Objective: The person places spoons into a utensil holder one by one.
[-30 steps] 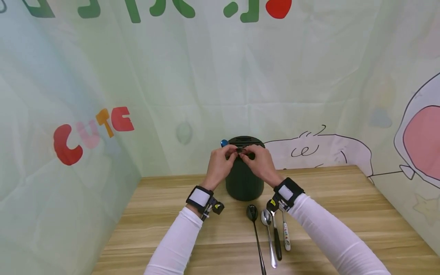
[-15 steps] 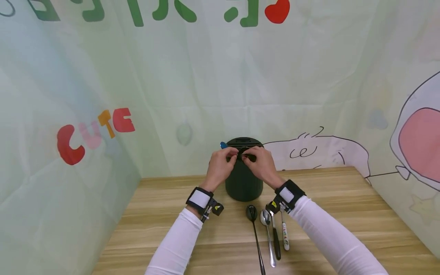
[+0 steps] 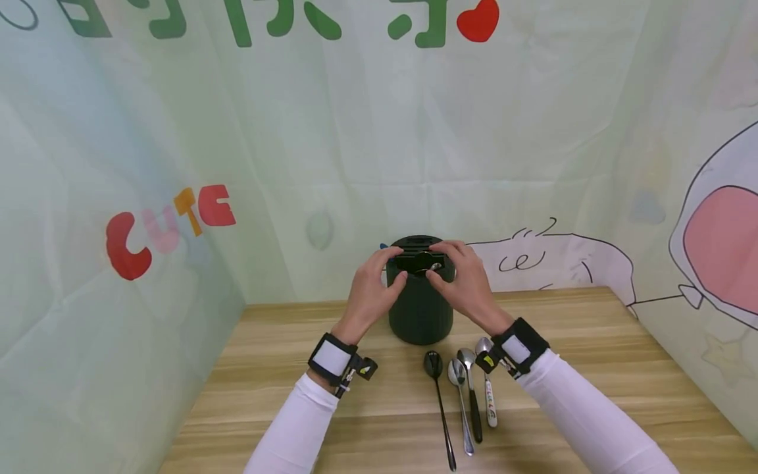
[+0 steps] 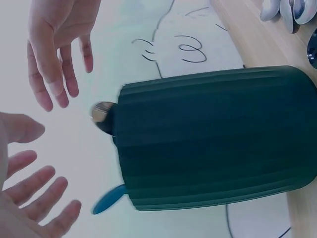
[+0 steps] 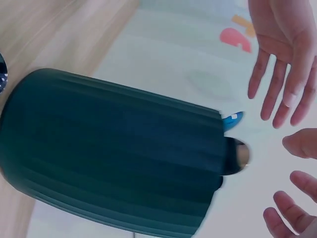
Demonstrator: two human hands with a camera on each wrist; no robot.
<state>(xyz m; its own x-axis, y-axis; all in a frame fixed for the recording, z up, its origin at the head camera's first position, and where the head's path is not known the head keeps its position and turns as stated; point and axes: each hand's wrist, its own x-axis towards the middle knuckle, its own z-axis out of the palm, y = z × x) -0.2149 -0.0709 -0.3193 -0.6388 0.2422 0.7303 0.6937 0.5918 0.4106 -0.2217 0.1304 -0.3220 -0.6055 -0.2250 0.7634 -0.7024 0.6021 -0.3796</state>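
Dark spoon (image 4: 103, 117) is seated in the green holder (image 3: 420, 316), its bowl raised above the rim between the left hand (image 3: 372, 289) and the right hand (image 3: 468, 283), about equally near. Its long axis seems upright, though the handle is hidden. Nothing is gripped; fingers are spread. A blue utensil (image 4: 110, 199) is also contained, tilted outward.

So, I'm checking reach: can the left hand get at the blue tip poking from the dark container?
Probably yes: the left hand looks empty, and the blue tip juts from the dark container nearby, with nothing between them in the left wrist view.
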